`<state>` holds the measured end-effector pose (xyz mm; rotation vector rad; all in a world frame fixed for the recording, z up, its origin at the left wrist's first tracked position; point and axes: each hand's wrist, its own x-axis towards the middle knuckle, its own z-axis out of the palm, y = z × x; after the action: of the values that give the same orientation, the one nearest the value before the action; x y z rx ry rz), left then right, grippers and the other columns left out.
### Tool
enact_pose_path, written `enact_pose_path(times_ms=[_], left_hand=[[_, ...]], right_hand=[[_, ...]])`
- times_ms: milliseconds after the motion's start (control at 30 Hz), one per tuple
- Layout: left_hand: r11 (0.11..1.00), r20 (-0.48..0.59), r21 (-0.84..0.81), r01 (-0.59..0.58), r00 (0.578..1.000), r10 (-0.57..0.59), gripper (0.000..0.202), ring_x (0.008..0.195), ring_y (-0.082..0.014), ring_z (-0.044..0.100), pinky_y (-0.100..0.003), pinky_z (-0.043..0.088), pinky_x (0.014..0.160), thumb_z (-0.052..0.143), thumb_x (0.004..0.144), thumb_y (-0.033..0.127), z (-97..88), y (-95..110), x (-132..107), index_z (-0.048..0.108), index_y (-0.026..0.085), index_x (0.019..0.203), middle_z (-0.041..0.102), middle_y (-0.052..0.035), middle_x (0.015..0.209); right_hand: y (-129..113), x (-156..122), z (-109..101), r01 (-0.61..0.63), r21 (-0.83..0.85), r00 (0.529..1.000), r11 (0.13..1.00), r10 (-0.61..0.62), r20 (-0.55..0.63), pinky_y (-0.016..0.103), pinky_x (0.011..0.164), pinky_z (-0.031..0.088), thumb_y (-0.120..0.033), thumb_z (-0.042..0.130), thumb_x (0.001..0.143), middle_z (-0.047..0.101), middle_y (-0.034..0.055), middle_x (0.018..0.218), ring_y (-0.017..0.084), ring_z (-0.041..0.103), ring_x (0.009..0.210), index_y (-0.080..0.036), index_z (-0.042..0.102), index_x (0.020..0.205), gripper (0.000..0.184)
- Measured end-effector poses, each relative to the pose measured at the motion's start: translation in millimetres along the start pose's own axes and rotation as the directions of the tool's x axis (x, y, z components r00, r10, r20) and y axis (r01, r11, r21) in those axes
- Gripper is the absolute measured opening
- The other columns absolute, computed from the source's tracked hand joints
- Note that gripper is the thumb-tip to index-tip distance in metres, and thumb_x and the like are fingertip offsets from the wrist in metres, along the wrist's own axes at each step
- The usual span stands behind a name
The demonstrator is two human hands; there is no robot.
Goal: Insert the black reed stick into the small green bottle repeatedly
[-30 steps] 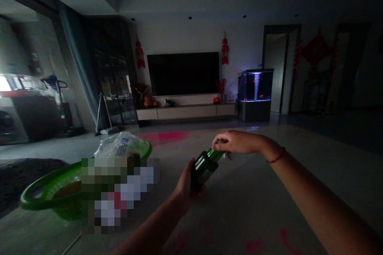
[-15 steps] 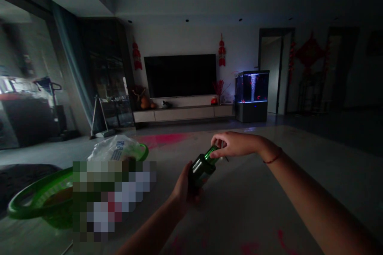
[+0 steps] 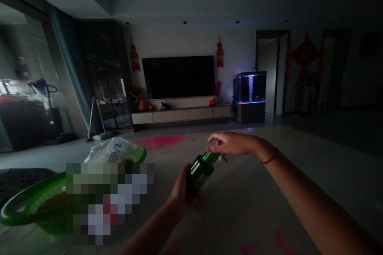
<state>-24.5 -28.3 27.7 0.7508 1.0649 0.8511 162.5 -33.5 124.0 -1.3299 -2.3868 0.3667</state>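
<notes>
A dark green bottle-like container (image 3: 199, 173) with a shiny green upper part (image 3: 210, 158) is tilted up and to the right in front of me. My left hand (image 3: 183, 187) wraps around its lower body, hiding much of it. At the top end is my right hand (image 3: 230, 143), palm down, with thumb and fingers curled about the shiny part. Something small and thin hangs below the right fingers, too dim to name. Beneath both hands lies a pale tabletop (image 3: 239, 199) with pink smears.
To the left stands a green plastic basket (image 3: 18, 217) with a clear plastic bag (image 3: 109, 150) on it; a pixelated patch hides part of them. Farther back are a television (image 3: 178, 76), a low cabinet (image 3: 182, 114) and a lit fish tank (image 3: 250, 89).
My right thumb and fingers have shifted toward the container's top end, baring more of the shiny green part. My left hand keeps its hold. The view has turned slightly.
</notes>
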Motion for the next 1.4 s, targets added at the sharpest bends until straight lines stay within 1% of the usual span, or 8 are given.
enact_pose_path(times_ms=[133,400,633,833,1000,1067,1267,1400], left_hand=[[1.0,-0.004,0.006,0.017,1.0,-0.017,0.042,0.033,-0.0078,0.044,-0.017,0.021,0.032,0.034,0.078,0.054,-0.1,-0.4,0.5,0.049,0.015,0.085,0.054,-0.0001,0.056],[0.999,-0.045,0.024,0.03,0.999,-0.028,0.042,0.032,-0.0074,0.042,-0.017,0.022,0.032,0.035,0.076,0.057,0.1,-1.5,0.7,0.046,0.016,0.081,0.052,0.0009,0.055],[0.999,-0.03,0.035,0.02,0.999,-0.019,0.042,0.032,-0.0076,0.042,-0.017,0.022,0.032,0.034,0.077,0.056,-0.6,-2.3,2.5,0.047,0.017,0.084,0.051,0.0011,0.055],[1.0,-0.009,0.029,0.012,1.0,-0.011,0.042,0.034,-0.0075,0.043,-0.017,0.022,0.033,0.033,0.077,0.055,-0.7,-1.5,1.1,0.047,0.016,0.085,0.052,0.0002,0.057],[1.0,0.004,0.025,-0.011,1.0,0.011,0.042,0.034,-0.0075,0.042,-0.017,0.022,0.033,0.035,0.077,0.054,-0.9,-1.9,0.4,0.049,0.015,0.084,0.051,0.0007,0.054],[1.0,-0.011,0.021,0.0,1.0,0.0,0.042,0.034,-0.0076,0.042,-0.017,0.022,0.033,0.036,0.077,0.055,-1.0,-2.1,0.9,0.049,0.015,0.083,0.052,0.0003,0.055],[0.999,-0.032,0.028,0.023,0.999,-0.022,0.045,0.034,-0.0082,0.043,-0.017,0.022,0.032,0.034,0.077,0.056,-2.1,-1.2,4.0,0.051,0.015,0.082,0.053,-0.0001,0.056],[0.999,-0.01,0.024,0.028,1.0,-0.028,0.045,0.034,-0.0081,0.044,-0.017,0.022,0.033,0.033,0.077,0.056,-3.4,-1.3,6.2,0.051,0.015,0.083,0.054,-0.0007,0.058]], right_hand=[[-3.9,0.4,-0.9,0.009,-0.008,1.0,1.0,-0.009,-0.015,0.023,0.056,0.04,-0.05,0.043,0.078,0.059,0.0067,0.078,0.012,0.052,0.063,-0.013,0.057,0.097,0.044],[-0.1,-3.0,-4.6,0.076,0.026,0.996,0.997,-0.077,0.044,0.023,0.065,0.043,-0.037,0.062,0.066,0.058,0.0074,0.09,0.014,0.054,0.076,-0.012,0.052,0.107,0.049],[-0.7,-3.3,-5.2,0.117,0.035,0.992,0.993,-0.118,0.04,0.022,0.068,0.044,-0.031,0.067,0.061,0.057,0.0066,0.094,0.013,0.053,0.078,-0.014,0.052,0.106,0.051],[0.8,-1.0,-2.6,0.018,0.074,1.0,0.997,-0.017,-0.009,0.024,0.063,0.045,-0.047,0.052,0.073,0.059,0.0077,0.086,0.013,0.055,0.073,-0.013,0.055,0.098,0.043],[3.2,-0.5,-1.4,-0.138,0.174,0.973,0.975,0.1,0.21,0.022,0.046,0.044,-0.052,0.039,0.079,0.058,0.0066,0.072,0.01,0.054,0.054,-0.011,0.055,0.095,0.047],[3.0,-1.3,-2.5,-0.111,0.197,0.975,0.974,0.069,0.21,0.021,0.047,0.045,-0.048,0.045,0.078,0.059,0.0071,0.079,0.01,0.055,0.057,-0.012,0.053,0.099,0.043],[3.3,-2.6,-4.7,0.096,0.093,0.993,0.991,-0.101,0.054,0.021,0.062,0.046,-0.028,0.061,0.068,0.057,0.0078,0.1,0.01,0.057,0.072,-0.013,0.052,0.103,0.039],[3.5,-2.3,-2.1,0.076,0.128,0.994,0.989,-0.085,0.064,0.02,0.056,0.045,-0.025,0.06,0.068,0.055,0.008,0.103,0.008,0.056,0.065,-0.014,0.049,0.106,0.04]])
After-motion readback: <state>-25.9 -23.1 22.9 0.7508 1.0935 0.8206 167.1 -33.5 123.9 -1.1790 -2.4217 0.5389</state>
